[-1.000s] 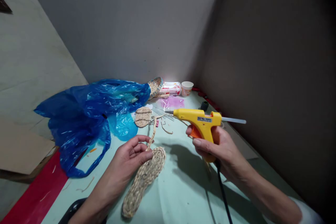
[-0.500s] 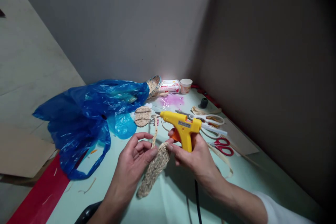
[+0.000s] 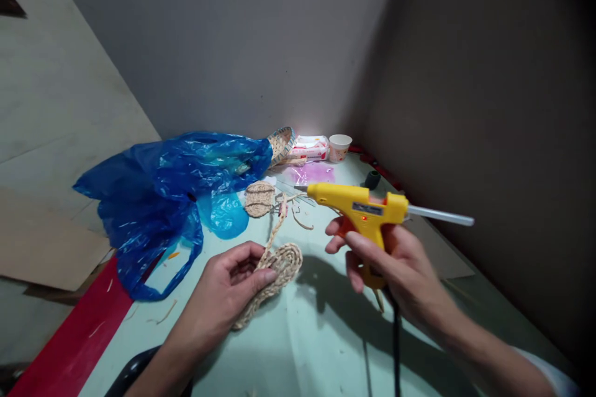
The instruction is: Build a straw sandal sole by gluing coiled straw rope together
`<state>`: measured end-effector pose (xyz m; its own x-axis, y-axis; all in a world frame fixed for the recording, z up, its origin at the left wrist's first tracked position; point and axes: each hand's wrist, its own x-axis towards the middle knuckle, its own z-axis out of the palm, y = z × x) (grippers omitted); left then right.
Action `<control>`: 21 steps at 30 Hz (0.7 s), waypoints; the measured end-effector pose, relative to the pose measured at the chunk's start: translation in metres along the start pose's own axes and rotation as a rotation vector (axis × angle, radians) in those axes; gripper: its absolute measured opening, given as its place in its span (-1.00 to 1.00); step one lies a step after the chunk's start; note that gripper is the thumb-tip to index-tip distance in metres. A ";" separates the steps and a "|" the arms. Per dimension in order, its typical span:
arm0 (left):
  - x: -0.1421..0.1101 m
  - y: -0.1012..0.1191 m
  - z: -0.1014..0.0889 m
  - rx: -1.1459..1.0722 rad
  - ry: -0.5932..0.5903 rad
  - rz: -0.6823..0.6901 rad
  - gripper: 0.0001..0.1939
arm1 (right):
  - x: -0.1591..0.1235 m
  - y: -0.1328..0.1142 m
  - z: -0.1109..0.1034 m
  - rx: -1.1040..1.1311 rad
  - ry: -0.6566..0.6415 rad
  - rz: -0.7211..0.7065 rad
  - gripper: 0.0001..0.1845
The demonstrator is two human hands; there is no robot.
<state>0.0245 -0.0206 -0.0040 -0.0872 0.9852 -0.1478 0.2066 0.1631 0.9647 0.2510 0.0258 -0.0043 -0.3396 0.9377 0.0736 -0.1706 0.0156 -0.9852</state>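
Observation:
My left hand [image 3: 239, 285] pinches a flat, oval coil of braided straw [image 3: 286, 263] between thumb and fingers. A loose end of the braid [image 3: 278, 223] stands up from it toward the back. My right hand [image 3: 386, 260] is wrapped round the handle of a yellow glue gun [image 3: 342, 194], held to the right of the coil and apart from it. The gun's nozzle points left, a clear glue stick [image 3: 440, 215] juts from its rear, and a small red light glows on its side. A woven oval piece [image 3: 259, 199] with dark bands lies beyond my left hand.
A crumpled blue plastic bag [image 3: 153, 198] spreads over the table's left side, a small basket [image 3: 282, 144] at its far end. Behind are a packet of wipes [image 3: 310, 147], a paper cup [image 3: 340, 147] and a dark spool [image 3: 372, 180]. The gun's black cord [image 3: 397, 347] hangs toward me.
My right hand has moved the glue gun right, away from the coil, and its fingers no longer touch it. My left hand has turned the coil so its rounded, flat face shows.

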 end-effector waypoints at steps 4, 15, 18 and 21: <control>-0.001 -0.002 -0.017 0.316 0.135 0.157 -0.88 | -0.002 -0.020 -0.027 -0.125 -0.218 0.110 -0.67; -0.009 -0.002 -0.009 0.552 0.333 0.398 -0.92 | -0.018 -0.013 -0.034 -0.650 -0.231 0.113 -0.54; -0.010 -0.002 -0.006 0.559 0.359 0.456 -0.91 | -0.021 -0.009 -0.031 -0.665 -0.236 0.051 -0.58; -0.010 -0.006 -0.006 0.646 0.363 0.550 -0.88 | -0.023 -0.009 -0.029 -0.647 -0.280 -0.007 -0.65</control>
<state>0.0186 -0.0319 -0.0073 -0.0930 0.8734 0.4780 0.8037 -0.2175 0.5538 0.2870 0.0135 -0.0012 -0.5810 0.8132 0.0320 0.3808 0.3064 -0.8724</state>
